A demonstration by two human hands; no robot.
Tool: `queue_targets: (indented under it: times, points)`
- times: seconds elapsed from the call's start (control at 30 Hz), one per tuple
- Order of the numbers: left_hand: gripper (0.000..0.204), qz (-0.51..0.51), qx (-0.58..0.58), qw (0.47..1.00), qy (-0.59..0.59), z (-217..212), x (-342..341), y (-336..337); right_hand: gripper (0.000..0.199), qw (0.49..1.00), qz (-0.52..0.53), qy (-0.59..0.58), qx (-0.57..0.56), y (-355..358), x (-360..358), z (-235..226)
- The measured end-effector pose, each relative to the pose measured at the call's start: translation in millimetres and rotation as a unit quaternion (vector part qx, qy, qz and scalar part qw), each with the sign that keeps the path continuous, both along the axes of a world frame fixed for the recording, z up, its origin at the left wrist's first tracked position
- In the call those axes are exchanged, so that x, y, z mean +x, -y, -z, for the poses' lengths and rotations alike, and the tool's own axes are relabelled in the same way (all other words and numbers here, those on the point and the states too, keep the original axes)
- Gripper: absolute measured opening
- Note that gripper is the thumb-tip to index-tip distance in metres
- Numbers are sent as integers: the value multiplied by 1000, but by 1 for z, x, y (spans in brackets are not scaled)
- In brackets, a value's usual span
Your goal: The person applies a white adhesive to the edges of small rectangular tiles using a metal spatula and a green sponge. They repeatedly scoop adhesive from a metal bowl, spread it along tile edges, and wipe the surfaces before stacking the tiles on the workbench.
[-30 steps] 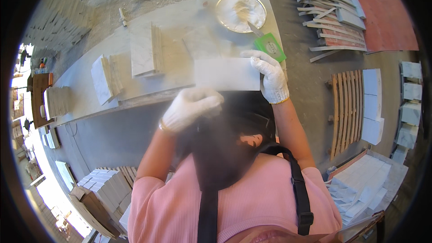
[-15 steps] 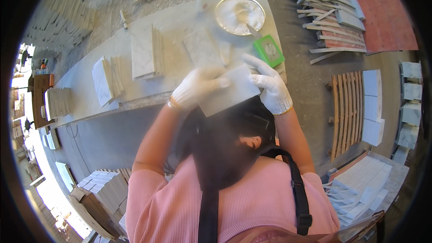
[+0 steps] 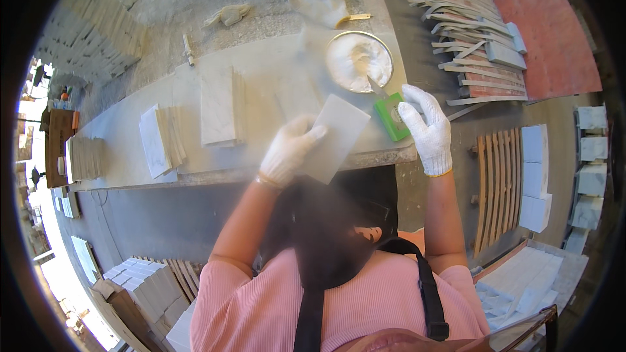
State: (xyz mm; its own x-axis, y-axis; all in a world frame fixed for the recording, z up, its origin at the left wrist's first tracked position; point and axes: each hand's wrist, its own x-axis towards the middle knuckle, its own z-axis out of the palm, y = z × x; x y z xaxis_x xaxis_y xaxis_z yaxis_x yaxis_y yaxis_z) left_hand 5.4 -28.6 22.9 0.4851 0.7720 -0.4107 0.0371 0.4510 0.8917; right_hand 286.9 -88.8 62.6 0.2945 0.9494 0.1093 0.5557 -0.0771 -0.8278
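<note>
In a white knit glove, my left hand (image 3: 291, 146) grips a pale marble tile (image 3: 339, 132) by its left side, thumb on top, at the near edge of the table. My right hand (image 3: 426, 129), gloved alike, is raised beside a green box-shaped block (image 3: 393, 117). Its fingers are curved and apart, with nothing seen between them; whether the thumb touches the block, I cannot tell. Just beyond the block stands a round bowl of white paste or powder (image 3: 358, 60), a flat blade (image 3: 376, 86) leaning out of it.
Upright marble tile stacks stand on the worktable (image 3: 267, 68), one (image 3: 218, 107) left of my left hand and another (image 3: 156, 140) farther left. Loose gloves (image 3: 319, 5) lie beyond the bowl. Right of the table are a wooden pallet (image 3: 499, 189) and a pile of pale strips (image 3: 466, 42).
My right hand has let go of the tile and moved right, beside the green block. The left hand keeps the tile, now turned more upright. The whole view has shifted slightly.
</note>
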Motion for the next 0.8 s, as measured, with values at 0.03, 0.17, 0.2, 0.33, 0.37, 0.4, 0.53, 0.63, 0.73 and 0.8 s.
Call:
queue_targets:
  times: [0.03, 0.17, 0.2, 0.33, 0.37, 0.4, 0.53, 0.63, 0.73, 0.8]
  points:
    - [39, -10, -3, 1000, 11, 1, 1, -3, 43, 996, 7, 86, -9, -10, 1, -1]
    - [37, -34, 5, 999, 2, 1, 5, -18, 52, 952, -36, 279, -119, -45, -3, -3]
    - [37, -37, 6, 999, -2, 1, 6, -22, 55, 946, -42, 292, -132, -52, -7, -2]
    - [37, -42, 14, 999, -29, 2, 13, -37, 43, 927, -62, 292, -227, -71, -16, 6]
    - [38, -41, 13, 998, -47, 3, 15, -40, 40, 926, -64, 298, -223, -74, -15, 8]
    - [39, -49, 16, 998, -27, 3, 18, -42, 38, 925, -64, 305, -216, -77, -14, 10]
    - [40, -54, 21, 998, -27, 5, 29, -50, 27, 946, -36, 288, -144, -78, 5, 12]
    - [43, -57, 15, 998, -26, 9, 35, -58, 24, 989, -12, 124, -75, -77, 24, 10]
    - [44, -57, 20, 998, -28, 16, 42, -64, 24, 995, -1, -22, -96, -83, 36, 13]
    - [44, -54, 27, 998, -35, 20, 46, -67, 24, 990, 2, -89, -111, -88, 38, 17]
